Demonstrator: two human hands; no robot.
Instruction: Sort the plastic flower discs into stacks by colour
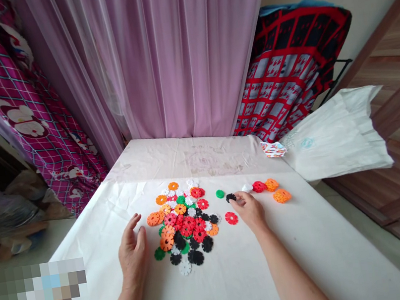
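Between my hands spreads a heap of notched plastic discs point(188, 225) in red, orange, black, green and white. My right hand point(249, 209) pinches a black notched disc point(231, 198) just right of the heap. Close by it lie a single green disc point(220, 194) and a single red disc point(232, 218). Beyond that hand sit grouped discs: a white bunch point(247, 188), a red bunch point(259, 186) and two orange bunches point(281, 196). To the left of the heap my left hand point(133, 247) hovers with fingers apart, holding nothing.
A white cloth covers the table point(220, 287). At its right edge lean a pale plastic bag point(340, 134) and a small patterned paper piece point(274, 149). Purple curtains point(171, 59) hang behind, and a red-and-black cloth point(280, 62) drapes at the back right. A pixelated patch hides the lower left.
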